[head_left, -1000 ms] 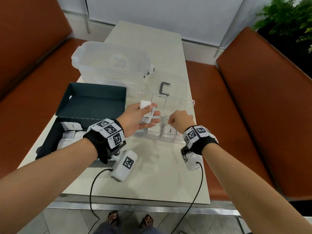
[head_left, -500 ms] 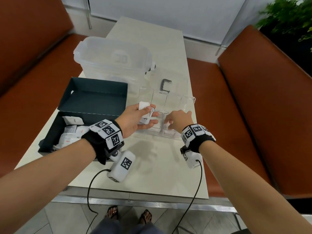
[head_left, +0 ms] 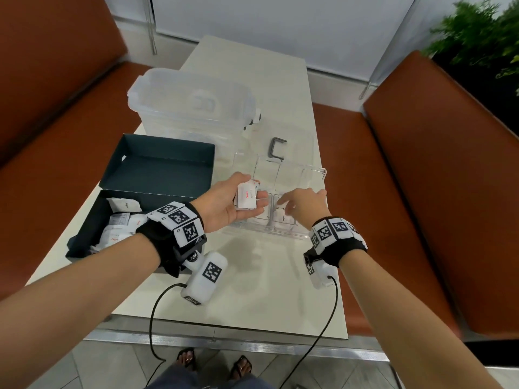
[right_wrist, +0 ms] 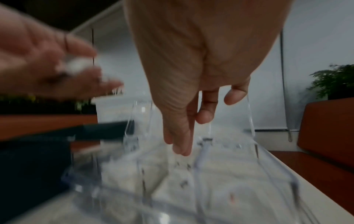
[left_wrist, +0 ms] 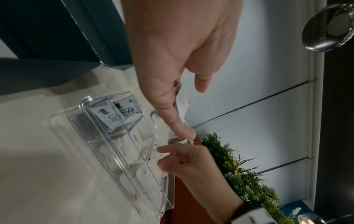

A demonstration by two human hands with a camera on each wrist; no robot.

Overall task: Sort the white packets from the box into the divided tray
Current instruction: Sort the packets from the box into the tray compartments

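My left hand (head_left: 228, 204) is palm up at the left edge of the clear divided tray (head_left: 314, 175), thumb pinching a few white packets (head_left: 247, 198) with red print against its fingers. My right hand (head_left: 302, 204) hovers over the tray's near middle compartments with loose, straightish fingers and nothing in it. The right wrist view shows those fingers (right_wrist: 184, 136) pointing down into the tray (right_wrist: 252, 133). In the left wrist view the tray (left_wrist: 91, 136) holds sorted packets (left_wrist: 124, 112). The dark box (head_left: 84, 245) at left holds more white packets (head_left: 120, 220).
The box's open lid (head_left: 160, 164) lies flat behind it. A clear lidded plastic container (head_left: 191, 102) stands at the back of the table. A small dark clip (head_left: 276, 148) lies behind the tray. Orange benches flank the narrow table; a plant stands back right.
My right hand has lifted out of the near compartment and its fist has loosened into straight fingers. My left hand has turned palm up, showing the packets' printed side.
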